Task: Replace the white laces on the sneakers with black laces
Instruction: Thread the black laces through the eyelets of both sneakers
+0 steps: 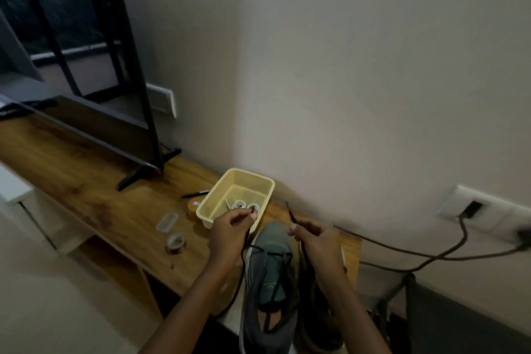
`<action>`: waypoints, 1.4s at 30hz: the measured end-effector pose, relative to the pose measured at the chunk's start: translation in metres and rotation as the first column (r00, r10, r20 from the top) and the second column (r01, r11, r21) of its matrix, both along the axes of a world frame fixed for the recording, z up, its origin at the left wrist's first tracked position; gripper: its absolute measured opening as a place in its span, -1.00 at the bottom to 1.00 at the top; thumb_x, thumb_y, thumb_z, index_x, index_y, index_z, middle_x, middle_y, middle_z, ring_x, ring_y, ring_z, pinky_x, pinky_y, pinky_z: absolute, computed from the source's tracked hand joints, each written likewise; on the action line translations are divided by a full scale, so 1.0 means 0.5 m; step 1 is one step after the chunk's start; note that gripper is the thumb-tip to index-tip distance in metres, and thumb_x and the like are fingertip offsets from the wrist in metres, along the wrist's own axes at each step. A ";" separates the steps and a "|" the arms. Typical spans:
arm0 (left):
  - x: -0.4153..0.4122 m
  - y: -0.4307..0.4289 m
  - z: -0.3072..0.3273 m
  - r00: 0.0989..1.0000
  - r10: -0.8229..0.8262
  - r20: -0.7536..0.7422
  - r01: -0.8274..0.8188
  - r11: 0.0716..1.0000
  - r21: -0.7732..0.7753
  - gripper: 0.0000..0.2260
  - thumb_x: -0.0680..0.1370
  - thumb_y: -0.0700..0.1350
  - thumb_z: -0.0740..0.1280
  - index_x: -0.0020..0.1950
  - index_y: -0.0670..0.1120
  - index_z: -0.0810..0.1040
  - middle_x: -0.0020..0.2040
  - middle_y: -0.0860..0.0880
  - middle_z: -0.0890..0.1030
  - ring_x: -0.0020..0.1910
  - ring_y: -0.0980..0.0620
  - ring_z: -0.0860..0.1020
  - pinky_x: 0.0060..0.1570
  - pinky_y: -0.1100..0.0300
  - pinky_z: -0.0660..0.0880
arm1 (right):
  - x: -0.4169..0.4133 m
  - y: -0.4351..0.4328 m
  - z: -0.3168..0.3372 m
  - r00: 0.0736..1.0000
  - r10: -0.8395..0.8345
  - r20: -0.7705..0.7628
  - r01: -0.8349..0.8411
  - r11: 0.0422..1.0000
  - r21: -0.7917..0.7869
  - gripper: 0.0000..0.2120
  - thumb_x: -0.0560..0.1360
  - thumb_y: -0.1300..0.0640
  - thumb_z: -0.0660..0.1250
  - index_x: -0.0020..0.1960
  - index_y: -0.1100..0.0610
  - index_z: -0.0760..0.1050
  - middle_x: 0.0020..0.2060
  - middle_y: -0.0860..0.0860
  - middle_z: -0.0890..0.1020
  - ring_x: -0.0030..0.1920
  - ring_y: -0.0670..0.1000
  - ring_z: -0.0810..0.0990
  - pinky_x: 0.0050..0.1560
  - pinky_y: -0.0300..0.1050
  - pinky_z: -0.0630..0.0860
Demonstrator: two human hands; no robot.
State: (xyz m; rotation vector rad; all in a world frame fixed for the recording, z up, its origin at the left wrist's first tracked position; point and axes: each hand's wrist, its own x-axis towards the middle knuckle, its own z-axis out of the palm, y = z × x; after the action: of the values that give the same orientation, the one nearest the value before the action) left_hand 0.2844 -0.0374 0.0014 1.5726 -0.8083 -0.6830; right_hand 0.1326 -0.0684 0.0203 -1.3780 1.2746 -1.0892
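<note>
Head view: both hands [230, 231] [317, 241] pinch black lace [290, 214] ends above the grey sneaker [270, 282].

My desk [86, 181] carries a yellow basket [218, 190] by the wall, a pen [195, 194] just beside it, a tape roll [175, 242], a clear case [166, 221] and a television [86, 66].
</note>
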 end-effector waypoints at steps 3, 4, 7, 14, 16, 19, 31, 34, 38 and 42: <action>-0.007 0.015 0.127 0.999 -0.042 -0.011 0.040 0.989 -0.139 -0.92 0.48 -0.17 0.42 -0.04 -0.09 0.66 -0.16 0.07 0.65 -0.12 0.14 0.59 -0.18 0.46 0.45 | -0.008 0.028 0.110 0.975 -0.028 0.219 0.045 0.996 -0.073 -0.78 0.45 0.41 0.32 -0.19 0.12 0.59 -0.39 0.05 0.63 -0.37 -0.07 0.57 -0.24 -0.28 0.51; -0.009 0.022 0.172 0.998 -0.060 -0.023 0.054 0.979 -0.197 -0.94 0.48 -0.18 0.42 -0.08 -0.05 0.64 -0.15 0.04 0.66 -0.09 0.10 0.61 -0.12 0.40 0.47 | -0.011 0.037 0.151 0.960 -0.024 0.278 0.054 0.994 -0.100 -0.80 0.46 0.42 0.31 -0.16 0.15 0.59 -0.40 0.06 0.63 -0.38 -0.04 0.57 -0.25 -0.26 0.53; -0.023 0.059 0.313 0.994 -0.110 0.005 0.104 0.928 -0.357 -0.88 0.49 -0.19 0.40 -0.15 0.03 0.61 -0.11 -0.02 0.68 -0.08 0.11 0.63 -0.03 0.32 0.50 | -0.019 0.073 0.280 0.916 0.025 0.401 0.060 0.978 -0.198 -0.95 0.46 0.35 0.35 -0.13 0.26 0.58 -0.41 0.07 0.61 -0.39 -0.01 0.55 -0.25 -0.18 0.54; -0.053 0.145 0.546 0.990 -0.128 0.053 0.134 0.789 -0.599 -0.89 0.51 -0.19 0.38 -0.16 0.00 0.61 -0.23 0.09 0.66 -0.25 0.29 0.61 -0.14 0.49 0.46 | -0.052 0.175 0.512 0.869 0.112 0.482 0.113 0.903 -0.413 -0.90 0.51 0.31 0.32 0.01 0.31 0.56 -0.44 0.06 0.59 -0.36 0.00 0.57 -0.27 -0.20 0.54; -0.064 0.166 0.589 0.989 -0.136 0.063 0.145 0.764 -0.629 -0.92 0.51 -0.20 0.39 -0.13 -0.02 0.61 -0.22 0.07 0.66 -0.24 0.28 0.61 -0.17 0.51 0.45 | -0.062 0.199 0.550 0.865 0.120 0.486 0.127 0.886 -0.445 -0.89 0.52 0.30 0.31 0.01 0.29 0.57 -0.42 0.06 0.61 -0.34 0.00 0.58 -0.23 -0.22 0.55; -0.076 0.188 0.629 0.985 -0.156 0.074 0.167 0.753 -0.637 -0.91 0.50 -0.20 0.40 -0.15 -0.01 0.61 -0.21 0.07 0.67 -0.19 0.24 0.62 -0.18 0.52 0.44 | -0.070 0.229 0.589 0.876 0.089 0.474 0.162 0.872 -0.462 -0.96 0.48 0.25 0.37 -0.10 0.21 0.60 -0.33 0.02 0.64 -0.30 -0.10 0.60 -0.25 -0.38 0.50; -0.076 0.210 0.660 0.989 -0.138 0.055 0.144 0.785 -0.603 -0.91 0.47 -0.18 0.43 -0.15 0.02 0.61 -0.13 0.03 0.68 -0.09 0.14 0.64 -0.14 0.45 0.43 | -0.077 0.256 0.634 0.881 0.017 0.472 0.193 0.899 -0.393 -0.92 0.34 0.28 0.50 -0.21 0.17 0.62 -0.26 -0.04 0.66 -0.20 -0.23 0.59 -0.10 -0.35 0.42; -0.074 0.203 0.659 0.990 -0.138 0.041 0.134 0.780 -0.611 -0.91 0.47 -0.18 0.43 -0.15 0.01 0.62 -0.15 0.03 0.68 -0.11 0.14 0.64 -0.19 0.51 0.44 | -0.076 0.248 0.628 0.884 0.016 0.467 0.187 0.904 -0.384 -0.91 0.34 0.29 0.50 -0.21 0.16 0.62 -0.28 -0.05 0.65 -0.27 -0.28 0.59 -0.11 -0.33 0.43; -0.072 0.191 0.656 0.990 -0.136 0.037 0.129 0.776 -0.617 -0.93 0.48 -0.19 0.43 -0.12 -0.02 0.62 -0.14 0.02 0.68 -0.12 0.17 0.63 -0.23 0.57 0.42 | -0.070 0.233 0.614 0.880 0.015 0.474 0.178 0.916 -0.358 -0.92 0.35 0.30 0.49 -0.18 0.19 0.62 -0.29 -0.06 0.65 -0.33 -0.34 0.58 -0.12 -0.31 0.43; -0.070 0.181 0.650 0.989 -0.137 0.054 0.141 0.769 -0.624 -0.92 0.49 -0.19 0.41 -0.12 0.00 0.61 -0.13 0.02 0.68 -0.12 0.19 0.62 -0.23 0.57 0.42 | -0.062 0.218 0.606 0.874 -0.007 0.486 0.195 0.921 -0.337 -0.91 0.35 0.28 0.49 -0.17 0.16 0.63 -0.28 -0.07 0.65 -0.33 -0.34 0.58 -0.10 -0.31 0.45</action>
State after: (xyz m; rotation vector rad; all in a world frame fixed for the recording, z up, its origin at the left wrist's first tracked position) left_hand 0.2496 0.0531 0.3267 0.9074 -1.0359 -0.4410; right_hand 0.1018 0.0407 0.3230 -1.2068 0.8034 -1.6973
